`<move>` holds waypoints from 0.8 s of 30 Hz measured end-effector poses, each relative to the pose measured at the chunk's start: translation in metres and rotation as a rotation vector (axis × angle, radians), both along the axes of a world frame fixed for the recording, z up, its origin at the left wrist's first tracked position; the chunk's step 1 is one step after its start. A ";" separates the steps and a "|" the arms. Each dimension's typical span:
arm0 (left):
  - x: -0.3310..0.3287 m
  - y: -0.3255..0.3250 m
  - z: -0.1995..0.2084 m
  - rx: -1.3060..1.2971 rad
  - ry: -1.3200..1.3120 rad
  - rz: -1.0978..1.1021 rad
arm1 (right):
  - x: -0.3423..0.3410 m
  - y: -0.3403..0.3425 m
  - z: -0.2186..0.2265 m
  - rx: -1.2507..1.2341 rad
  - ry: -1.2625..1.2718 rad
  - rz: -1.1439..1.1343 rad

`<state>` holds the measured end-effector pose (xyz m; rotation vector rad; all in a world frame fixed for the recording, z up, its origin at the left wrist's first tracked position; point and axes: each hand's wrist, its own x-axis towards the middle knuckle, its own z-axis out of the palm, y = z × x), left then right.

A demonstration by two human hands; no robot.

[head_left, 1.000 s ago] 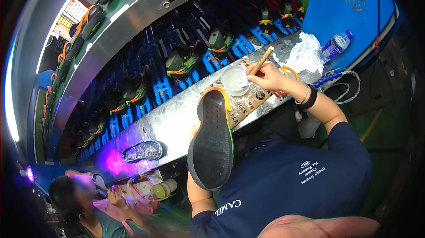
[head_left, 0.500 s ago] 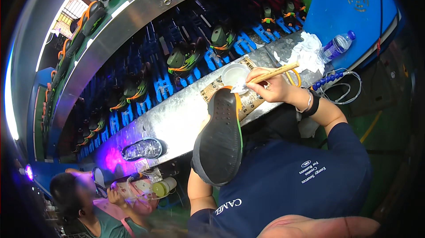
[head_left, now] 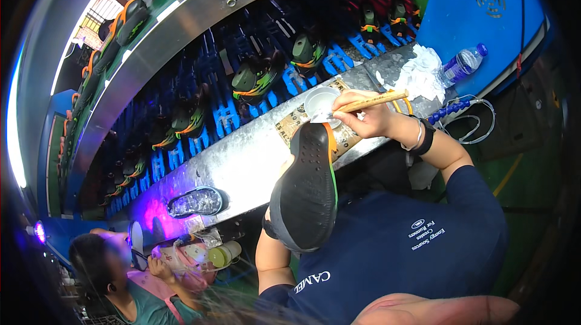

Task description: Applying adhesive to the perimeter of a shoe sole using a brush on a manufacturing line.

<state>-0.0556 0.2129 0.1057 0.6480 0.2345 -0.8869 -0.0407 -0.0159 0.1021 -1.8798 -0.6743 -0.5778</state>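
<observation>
My left hand holds a shoe from behind, so most of the fingers are hidden. The shoe's black underside faces up, and an orange and green edge shows along its right side. In a closed grip, my right hand has a brush with a light wooden handle. The brush's white head is at the shoe's upper end, beside the orange edge. Just beyond it stands a small white bowl on the metal ledge.
Several shoes stand on blue racks behind the ledge. A shoe sole lies on the ledge's left part. Crumpled white cloth and a purple-labelled bottle sit at the right. Another person works at lower left.
The shoe has shifted slightly right. My right hand has tilted the brush a little flatter, its head staying near the shoe's upper edge.
</observation>
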 end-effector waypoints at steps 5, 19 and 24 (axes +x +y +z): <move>-0.001 0.000 0.001 0.007 -0.052 -0.011 | -0.007 -0.005 -0.009 -0.009 0.113 -0.049; 0.012 -0.001 0.000 0.058 -0.434 -0.145 | -0.014 0.000 0.007 0.127 0.117 -0.152; 0.013 0.001 0.002 0.072 -0.438 -0.129 | -0.019 0.002 0.001 0.103 0.141 -0.156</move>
